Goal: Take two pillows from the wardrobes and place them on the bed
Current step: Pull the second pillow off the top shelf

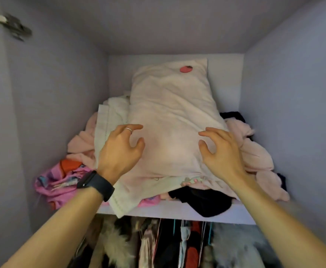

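A pale pink pillow (169, 113) with a small red patch near its far end lies lengthwise on top of a pile of folded cloth on the upper wardrobe shelf (177, 211). My left hand (121, 147), with a ring and a black wristband, hovers at the pillow's near left side, fingers spread and curled. My right hand (220, 149) is at the pillow's near right side, fingers also apart. Neither hand grips the pillow. No second pillow shows.
Pink fleece (255, 151), a pink patterned cloth (61, 182), a cream sheet (108, 120) and a black garment (202, 202) crowd the shelf around the pillow. Lilac wardrobe walls close in left and right. Hanging clothes (177, 246) fill the space below the shelf.
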The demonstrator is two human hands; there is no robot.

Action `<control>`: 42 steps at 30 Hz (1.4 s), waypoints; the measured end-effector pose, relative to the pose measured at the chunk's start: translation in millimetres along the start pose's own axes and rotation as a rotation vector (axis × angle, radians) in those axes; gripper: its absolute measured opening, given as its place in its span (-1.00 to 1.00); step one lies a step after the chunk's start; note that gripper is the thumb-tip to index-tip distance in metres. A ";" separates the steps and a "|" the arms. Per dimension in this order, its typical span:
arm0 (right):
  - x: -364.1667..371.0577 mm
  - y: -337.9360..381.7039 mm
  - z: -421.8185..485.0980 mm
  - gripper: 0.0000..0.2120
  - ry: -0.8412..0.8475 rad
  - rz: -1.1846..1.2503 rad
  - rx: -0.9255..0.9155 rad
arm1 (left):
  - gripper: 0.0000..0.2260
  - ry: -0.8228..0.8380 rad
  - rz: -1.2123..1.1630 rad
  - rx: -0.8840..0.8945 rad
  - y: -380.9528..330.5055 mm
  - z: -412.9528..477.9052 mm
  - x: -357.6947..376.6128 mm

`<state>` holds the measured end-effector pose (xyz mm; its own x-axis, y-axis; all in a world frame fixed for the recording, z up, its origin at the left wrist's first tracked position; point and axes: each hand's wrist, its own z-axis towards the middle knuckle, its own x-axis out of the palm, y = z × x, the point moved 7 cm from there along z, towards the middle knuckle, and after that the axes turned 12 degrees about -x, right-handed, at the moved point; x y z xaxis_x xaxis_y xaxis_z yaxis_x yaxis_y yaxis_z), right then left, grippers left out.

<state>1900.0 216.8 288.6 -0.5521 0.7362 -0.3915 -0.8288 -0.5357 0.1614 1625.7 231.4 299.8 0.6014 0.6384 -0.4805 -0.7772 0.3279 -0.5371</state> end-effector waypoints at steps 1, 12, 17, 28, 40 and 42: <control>2.2 -6.4 18.7 -0.76 -0.009 -0.022 -0.024 | -0.66 0.004 0.006 -0.036 4.0 18.4 1.5; 86.5 -147.3 178.8 -0.18 0.312 -0.068 0.464 | -0.34 0.156 -0.073 -0.356 21.4 200.2 88.1; 132.3 -178.4 185.9 0.10 0.327 -0.019 0.562 | -0.09 0.170 0.046 -0.446 17.4 230.4 138.7; 154.5 -195.7 177.0 0.20 0.210 -0.073 0.511 | -0.09 -0.016 0.191 -0.399 31.3 233.1 158.2; 127.7 -161.3 188.4 -0.24 0.159 -0.145 0.396 | -0.39 -0.006 -0.046 -0.206 5.7 229.2 138.9; 108.5 -145.7 195.3 -0.30 0.129 -0.155 0.367 | -0.42 -0.033 -0.084 -0.177 -2.0 226.5 127.2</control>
<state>1943.0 455.5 399.5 -0.4221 0.7257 -0.5433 -0.8914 -0.2229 0.3947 1661.7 469.7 396.7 0.6539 0.6372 -0.4079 -0.6783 0.2549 -0.6892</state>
